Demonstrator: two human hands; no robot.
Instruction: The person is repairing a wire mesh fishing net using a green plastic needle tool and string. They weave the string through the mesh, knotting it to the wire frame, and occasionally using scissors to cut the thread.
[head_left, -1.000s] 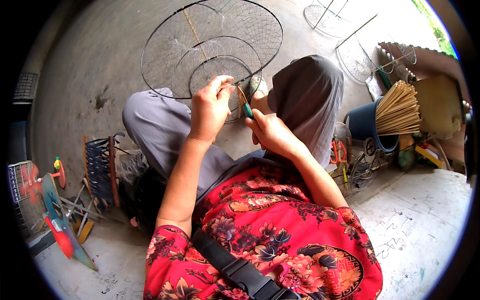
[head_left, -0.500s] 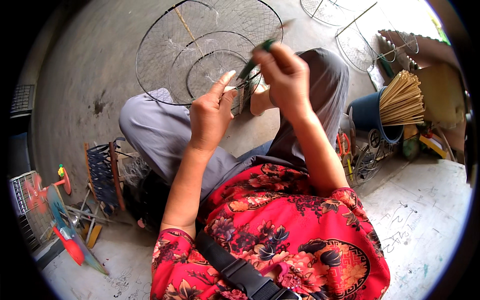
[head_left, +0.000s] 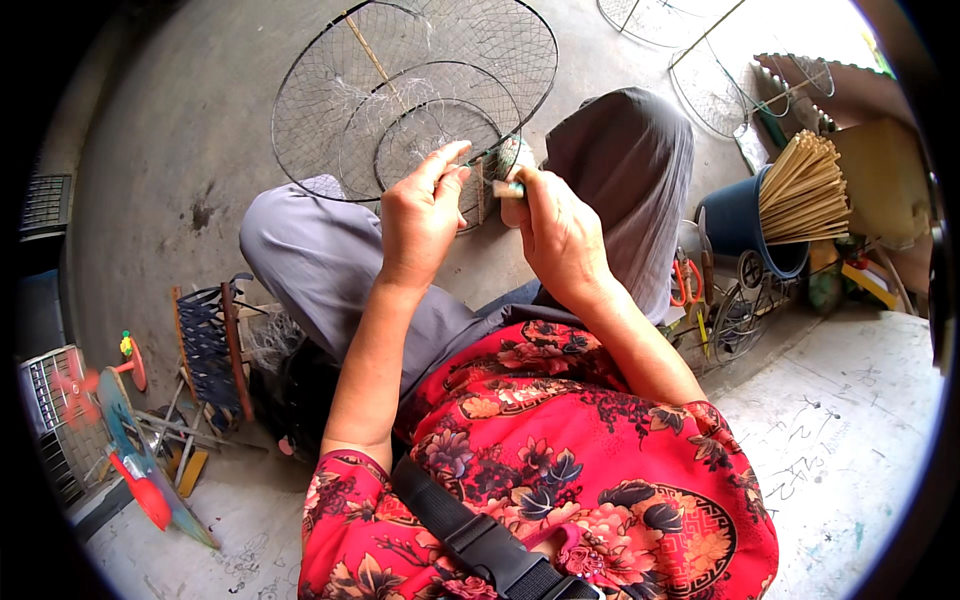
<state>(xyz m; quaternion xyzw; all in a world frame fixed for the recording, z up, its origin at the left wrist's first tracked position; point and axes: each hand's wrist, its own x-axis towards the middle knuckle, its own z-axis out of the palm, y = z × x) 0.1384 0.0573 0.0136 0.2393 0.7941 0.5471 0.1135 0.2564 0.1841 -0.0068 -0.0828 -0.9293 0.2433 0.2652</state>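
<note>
Pinched between thumb and fingers, my right hand (head_left: 560, 225) grips a small green-handled tool (head_left: 508, 187) at the rim of the smallest wire ring, while my left hand (head_left: 422, 215) clasps that same rim of the round net trap (head_left: 420, 90) just beside it. Beyond my knuckles the trap's nested hoops lean away over my grey-trousered knees onto bare concrete floor (head_left: 160, 150), open to the left. Off right, a blue bucket of bamboo sticks (head_left: 790, 200) crowds the edge.
</note>
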